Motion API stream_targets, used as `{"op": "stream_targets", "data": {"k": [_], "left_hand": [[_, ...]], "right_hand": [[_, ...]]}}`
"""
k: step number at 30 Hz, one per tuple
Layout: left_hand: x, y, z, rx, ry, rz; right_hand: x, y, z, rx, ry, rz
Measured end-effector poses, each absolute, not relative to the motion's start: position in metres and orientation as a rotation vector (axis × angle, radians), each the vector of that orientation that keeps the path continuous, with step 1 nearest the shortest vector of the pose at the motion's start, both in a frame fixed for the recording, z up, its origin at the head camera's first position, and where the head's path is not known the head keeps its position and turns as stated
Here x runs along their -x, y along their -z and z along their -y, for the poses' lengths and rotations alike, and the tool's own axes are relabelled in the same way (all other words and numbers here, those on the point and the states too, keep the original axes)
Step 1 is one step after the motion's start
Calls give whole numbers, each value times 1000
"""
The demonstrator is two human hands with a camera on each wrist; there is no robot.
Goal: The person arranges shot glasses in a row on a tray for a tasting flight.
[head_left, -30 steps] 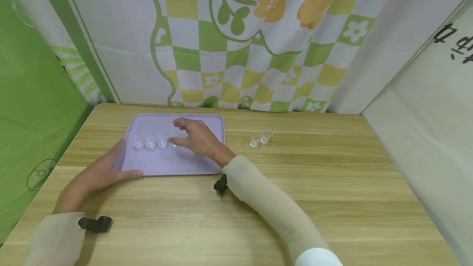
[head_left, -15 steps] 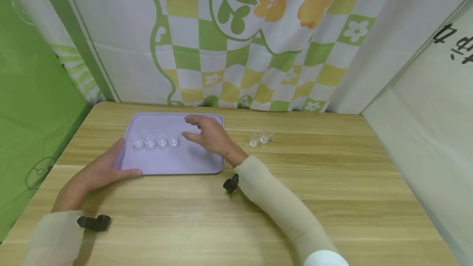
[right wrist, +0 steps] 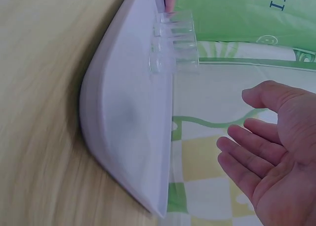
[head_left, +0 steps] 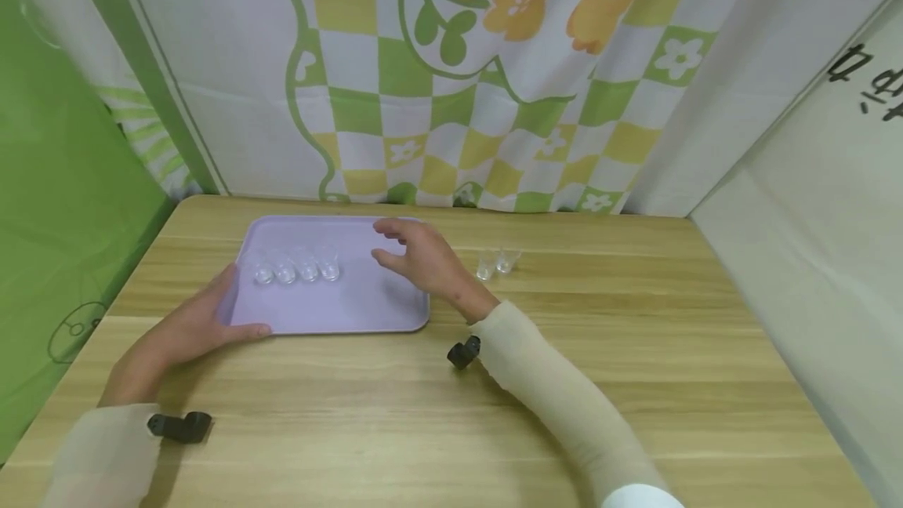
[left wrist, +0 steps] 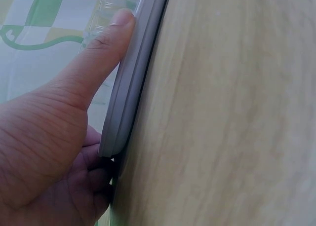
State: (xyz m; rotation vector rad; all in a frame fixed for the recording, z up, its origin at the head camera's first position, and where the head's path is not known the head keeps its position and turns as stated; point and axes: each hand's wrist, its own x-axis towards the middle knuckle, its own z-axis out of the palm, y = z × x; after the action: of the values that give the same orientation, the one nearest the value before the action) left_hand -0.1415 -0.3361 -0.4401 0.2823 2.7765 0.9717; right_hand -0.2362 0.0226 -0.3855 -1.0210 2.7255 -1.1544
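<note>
A lilac tray (head_left: 331, 312) lies on the wooden table. My left hand (head_left: 201, 320) grips its front left corner, thumb along the front rim and fingers round the left side; the left wrist view shows the thumb (left wrist: 106, 41) against the rim. Several small clear shot glasses (head_left: 309, 266) stand in a row on the tray, left of its middle. Over the tray's right side hovers my right hand (head_left: 430, 261), its fingers loosely spread and holding nothing. The right wrist view shows that same hand (right wrist: 276, 152) apart from the row of glasses (right wrist: 173, 43).
Two more clear shot glasses, one in front (head_left: 485, 266) and one just behind it (head_left: 506, 260), stand close together on the table (head_left: 600, 351) right of the tray. A patterned curtain (head_left: 451, 116) hangs along the back edge. A pale sheet (head_left: 832, 257) bounds the right side.
My right hand has moved rightward, away from the rightmost glass of the row, which now shows in full. My left hand and the tray have stayed in place.
</note>
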Motion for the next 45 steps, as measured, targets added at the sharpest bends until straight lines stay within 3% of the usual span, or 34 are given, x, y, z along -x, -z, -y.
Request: {"op": "stream_targets", "data": {"k": [15, 28, 45], "left_hand": [[143, 444, 338, -320, -1019, -2767], [142, 443, 336, -376, -1057, -2782], [143, 443, 337, -380, -1062, -2777]], "right_hand": [[224, 380, -78, 1090, 1094, -2830], [228, 368, -144, 869, 1199, -2833], [231, 384, -190, 715, 1135, -2895]]}}
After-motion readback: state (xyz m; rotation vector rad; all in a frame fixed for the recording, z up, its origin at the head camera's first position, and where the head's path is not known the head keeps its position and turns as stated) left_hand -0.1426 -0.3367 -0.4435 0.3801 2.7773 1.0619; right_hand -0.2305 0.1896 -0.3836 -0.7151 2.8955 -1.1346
